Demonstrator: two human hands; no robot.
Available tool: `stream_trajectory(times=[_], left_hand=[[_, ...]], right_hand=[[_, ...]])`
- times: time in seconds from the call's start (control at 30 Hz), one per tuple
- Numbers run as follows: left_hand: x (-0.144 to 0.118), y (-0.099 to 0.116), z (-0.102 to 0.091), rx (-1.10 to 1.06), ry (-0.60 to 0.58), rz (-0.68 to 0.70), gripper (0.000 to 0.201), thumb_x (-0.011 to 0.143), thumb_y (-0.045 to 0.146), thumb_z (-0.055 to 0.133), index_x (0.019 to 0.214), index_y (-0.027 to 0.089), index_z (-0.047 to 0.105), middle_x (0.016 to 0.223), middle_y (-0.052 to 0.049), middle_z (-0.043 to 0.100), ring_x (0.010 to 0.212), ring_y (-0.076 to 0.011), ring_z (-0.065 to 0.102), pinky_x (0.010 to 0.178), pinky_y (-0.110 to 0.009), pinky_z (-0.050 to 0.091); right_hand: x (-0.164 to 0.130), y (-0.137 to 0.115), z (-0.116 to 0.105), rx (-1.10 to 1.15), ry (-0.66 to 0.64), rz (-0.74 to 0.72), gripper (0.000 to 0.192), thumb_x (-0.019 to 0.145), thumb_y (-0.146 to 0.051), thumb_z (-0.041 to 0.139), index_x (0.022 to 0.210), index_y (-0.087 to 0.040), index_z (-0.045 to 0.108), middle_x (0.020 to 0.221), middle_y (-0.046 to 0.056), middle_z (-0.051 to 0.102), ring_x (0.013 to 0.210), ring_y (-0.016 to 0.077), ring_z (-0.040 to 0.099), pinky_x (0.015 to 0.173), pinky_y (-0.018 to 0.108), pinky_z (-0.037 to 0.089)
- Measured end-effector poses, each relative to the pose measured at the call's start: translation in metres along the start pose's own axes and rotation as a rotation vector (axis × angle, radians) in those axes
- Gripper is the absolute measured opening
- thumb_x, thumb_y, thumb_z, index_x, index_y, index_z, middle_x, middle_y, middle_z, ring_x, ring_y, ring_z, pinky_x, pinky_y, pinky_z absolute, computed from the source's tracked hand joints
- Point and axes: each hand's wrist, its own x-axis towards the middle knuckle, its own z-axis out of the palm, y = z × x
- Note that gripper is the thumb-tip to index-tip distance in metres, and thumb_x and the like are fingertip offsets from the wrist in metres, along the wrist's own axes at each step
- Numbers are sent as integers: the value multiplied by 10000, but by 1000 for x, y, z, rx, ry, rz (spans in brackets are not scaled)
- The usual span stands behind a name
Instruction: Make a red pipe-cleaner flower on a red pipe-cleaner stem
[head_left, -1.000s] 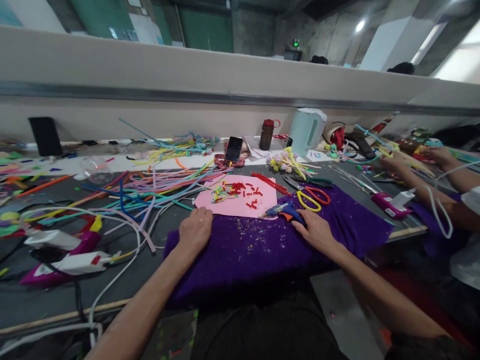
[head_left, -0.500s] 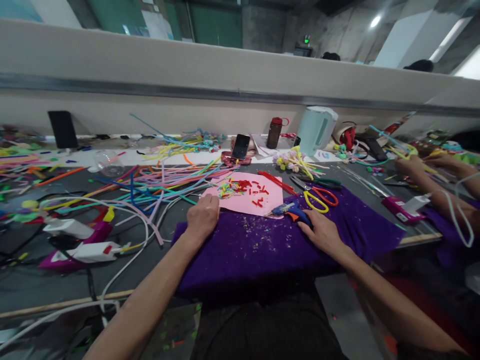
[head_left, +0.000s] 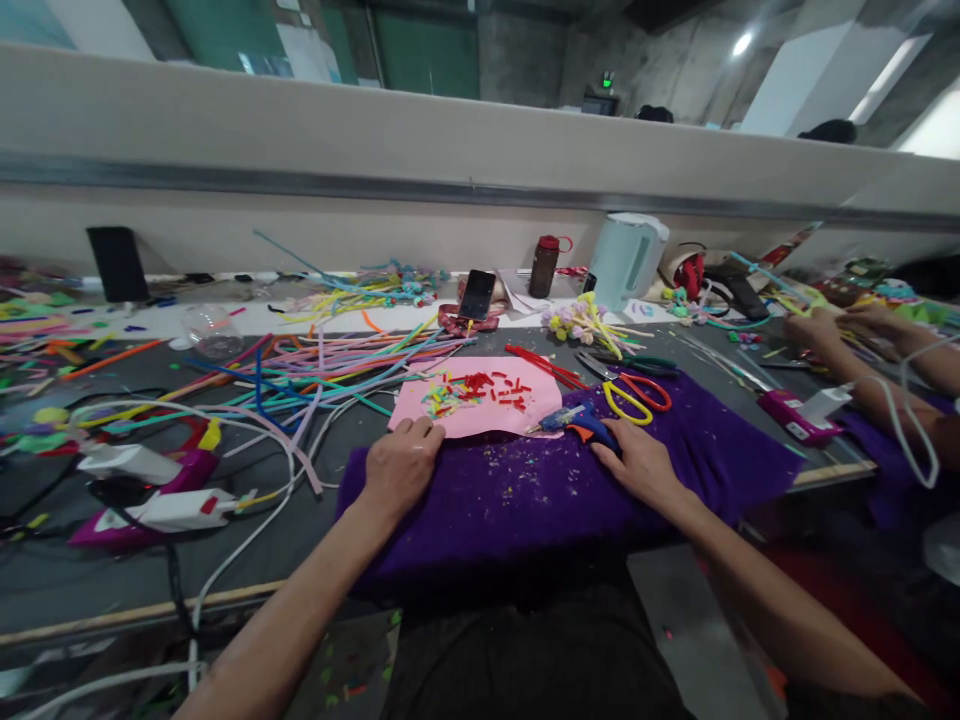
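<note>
Left hand: the left hand (head_left: 401, 465) is resting knuckles up on the near left part of the purple cloth (head_left: 555, 490), its grip curled together with nothing visibly clamped in it, fingertips lying at the near edge of the pink paper (head_left: 480, 405).
Right hand: the right hand (head_left: 637, 465) is lying flat on the cloth, its grip spread apart and holding nothing, fingertips touching the rear of the blue glue gun (head_left: 574, 420).
Glue gun: it is lying on its side just beyond the right hand's fingers, where the cloth is meeting the pink paper, nozzle pointing left.
Cloth: it is covering the near edge of the table (head_left: 112, 560) and hanging over it toward the person.
Pink paper: it is lying just beyond the left hand, carrying a scatter of red and mixed-colour cut pieces (head_left: 480, 390).
Scissors: a yellow-and-red-handled pair (head_left: 634, 395) is lying on the cloth just beyond the glue gun.
Left side: long coloured pipe cleaners (head_left: 315, 370) are fanning across the table, with white and magenta glue guns (head_left: 150, 500) and their cords nearer.
Far edge: a phone (head_left: 476, 294), a brown bottle (head_left: 543, 266) and a pale kettle (head_left: 626, 262) are standing by the wall.
Right: another person's hands (head_left: 832, 330) are working well apart.
</note>
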Motion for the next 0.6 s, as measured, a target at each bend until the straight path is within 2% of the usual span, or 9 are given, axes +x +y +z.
stream_trajectory(times=[0.17, 0.37, 0.6], left_hand=[[-8, 4, 5, 27, -3, 24, 277, 842, 120, 321, 857, 182, 591, 871, -94, 584, 818, -237, 515, 621, -322, 361], [-20, 7, 6, 24, 37, 45, 272, 838, 111, 338, 848, 190, 598, 865, -84, 587, 795, -221, 515, 612, -309, 358], [-30, 11, -1, 3, 17, 21, 268, 853, 178, 356, 843, 200, 623, 857, -66, 591, 819, -214, 531, 611, -296, 364]], right_hand=[[0, 6, -1, 122, 21, 56, 300, 834, -340, 422, 1061, -184, 541, 1007, 78, 616, 917, 223, 572, 779, 327, 419], [-2, 10, -3, 300, 122, 111, 312, 824, -354, 433, 1054, -186, 560, 997, 67, 620, 883, 205, 578, 768, 315, 432], [0, 10, -2, 289, 91, 89, 305, 815, -357, 441, 1031, -189, 576, 973, 55, 635, 863, 201, 589, 748, 310, 437]])
